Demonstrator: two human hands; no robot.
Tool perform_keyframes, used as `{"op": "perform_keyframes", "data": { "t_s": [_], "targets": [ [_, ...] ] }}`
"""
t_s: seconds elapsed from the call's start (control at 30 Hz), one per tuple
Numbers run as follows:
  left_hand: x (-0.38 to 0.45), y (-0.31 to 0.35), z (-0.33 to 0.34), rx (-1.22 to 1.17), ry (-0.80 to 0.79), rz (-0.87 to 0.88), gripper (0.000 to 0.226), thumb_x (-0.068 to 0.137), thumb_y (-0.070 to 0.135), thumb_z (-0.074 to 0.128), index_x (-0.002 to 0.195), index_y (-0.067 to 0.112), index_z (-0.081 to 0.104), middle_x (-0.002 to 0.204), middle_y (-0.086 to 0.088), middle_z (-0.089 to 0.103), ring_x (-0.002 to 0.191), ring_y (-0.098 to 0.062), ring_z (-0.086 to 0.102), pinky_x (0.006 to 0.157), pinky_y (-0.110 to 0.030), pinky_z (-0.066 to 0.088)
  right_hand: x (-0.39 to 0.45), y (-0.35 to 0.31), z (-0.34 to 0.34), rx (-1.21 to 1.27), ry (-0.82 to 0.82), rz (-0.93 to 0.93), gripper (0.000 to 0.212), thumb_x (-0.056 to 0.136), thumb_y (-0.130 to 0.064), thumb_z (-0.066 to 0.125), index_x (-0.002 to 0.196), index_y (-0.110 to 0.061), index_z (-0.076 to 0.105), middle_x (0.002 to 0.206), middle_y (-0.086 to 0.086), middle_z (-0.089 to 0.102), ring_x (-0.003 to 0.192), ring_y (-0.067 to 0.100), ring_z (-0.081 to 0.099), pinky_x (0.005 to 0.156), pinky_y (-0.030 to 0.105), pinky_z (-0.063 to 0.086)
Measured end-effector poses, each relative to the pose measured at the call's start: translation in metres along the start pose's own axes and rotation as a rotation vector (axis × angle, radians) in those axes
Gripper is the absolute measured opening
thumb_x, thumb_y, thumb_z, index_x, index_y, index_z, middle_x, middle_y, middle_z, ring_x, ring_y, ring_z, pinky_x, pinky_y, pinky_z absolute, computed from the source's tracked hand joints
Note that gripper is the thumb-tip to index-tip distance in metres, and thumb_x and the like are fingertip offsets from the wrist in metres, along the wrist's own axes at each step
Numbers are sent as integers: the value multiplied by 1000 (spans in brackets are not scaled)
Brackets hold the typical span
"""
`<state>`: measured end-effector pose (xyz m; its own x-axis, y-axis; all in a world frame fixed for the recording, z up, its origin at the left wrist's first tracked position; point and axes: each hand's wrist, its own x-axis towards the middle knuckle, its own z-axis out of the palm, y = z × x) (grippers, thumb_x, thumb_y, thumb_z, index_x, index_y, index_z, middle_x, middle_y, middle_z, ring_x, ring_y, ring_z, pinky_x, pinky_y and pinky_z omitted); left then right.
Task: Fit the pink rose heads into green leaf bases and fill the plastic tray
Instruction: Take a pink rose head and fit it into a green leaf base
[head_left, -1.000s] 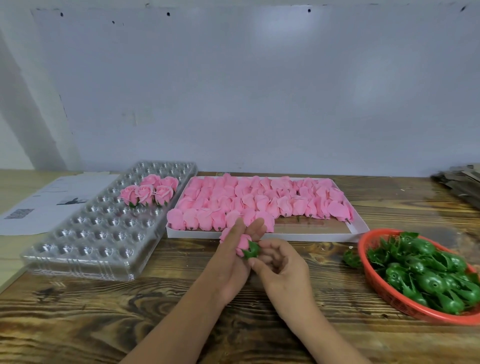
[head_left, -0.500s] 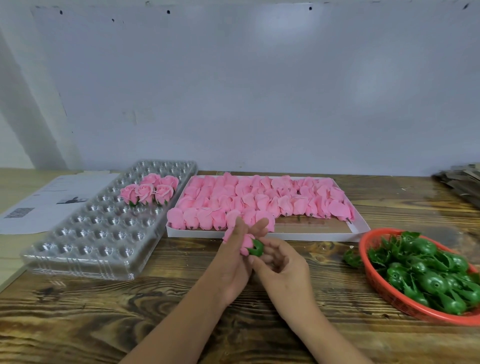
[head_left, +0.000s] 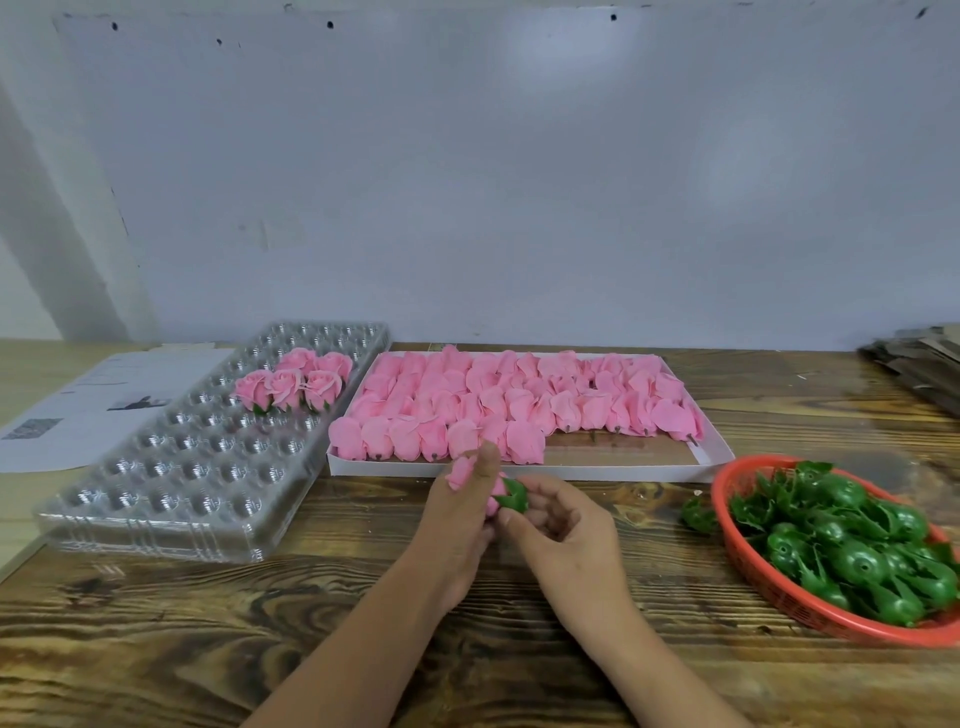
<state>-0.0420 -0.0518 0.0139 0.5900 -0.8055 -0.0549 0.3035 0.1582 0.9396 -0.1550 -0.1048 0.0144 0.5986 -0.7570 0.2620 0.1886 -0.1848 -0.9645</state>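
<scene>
My left hand (head_left: 460, 512) grips a pink rose head (head_left: 461, 472) just above the table, in front of the white box. My right hand (head_left: 558, 530) pinches a green leaf base (head_left: 511, 496) against the underside of that rose. The white box (head_left: 623, 470) behind my hands holds several rows of loose pink rose heads (head_left: 498, 402). A clear plastic tray (head_left: 182, 467) lies to the left, with several finished roses (head_left: 293, 384) seated in its far cells. A red basket (head_left: 769, 587) at the right is full of green leaf bases (head_left: 852, 545).
One loose leaf base (head_left: 698, 514) lies on the wooden table (head_left: 260, 623) beside the basket. A printed paper sheet (head_left: 93, 400) sits at the far left. Stacked brown cardboard pieces (head_left: 919, 358) lie at the far right, against the white wall.
Both hands stay together at the same spot. My right fingers have turned the green base slightly against the rose, and my left thumb has shifted a little over the petals.
</scene>
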Motion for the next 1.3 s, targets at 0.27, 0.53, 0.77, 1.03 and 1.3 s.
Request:
{"op": "perform_keyframes", "data": {
  "t_s": [0.27,0.53,0.77,1.03,1.3],
  "targets": [
    [0,9,-3,-29,-25,-38,51,82,50,69,103,4,61,84,-9,69,75,-16,64,65,-25,57,5,-2,-10,-2,-17,30,36,81,9,71,96,-24,73,87,-6,77,76,9,71,66,14,54],
    [-2,12,-7,-101,-114,-97,41,88,35,70,110,0,68,101,-16,73,91,-22,72,79,-30,60,10,-3,-23,31,1,60,34,81,0,77,109,-18,72,87,-3,77,82,7,71,78,18,55],
    [-3,14,-6,-175,-103,-99,43,83,29,71,112,-3,67,103,-16,71,84,-19,69,72,-29,62,11,-2,-28,141,100,53,26,86,-1,71,105,-20,72,90,-2,77,78,6,69,63,20,55],
    [-2,11,-6,-171,-41,-100,47,83,38,70,108,-2,65,74,-10,60,64,-13,58,61,-24,59,10,-3,-30,43,120,-2,34,79,3,77,98,-25,72,86,-4,75,74,5,65,71,16,53],
    [0,9,-9,-151,-32,-162,55,83,42,72,112,-4,66,77,-10,63,60,-10,58,55,-20,58,7,0,-29,-137,51,-109,39,79,-2,79,104,-32,70,70,-17,65,70,4,61,71,17,50]
  ]
}}
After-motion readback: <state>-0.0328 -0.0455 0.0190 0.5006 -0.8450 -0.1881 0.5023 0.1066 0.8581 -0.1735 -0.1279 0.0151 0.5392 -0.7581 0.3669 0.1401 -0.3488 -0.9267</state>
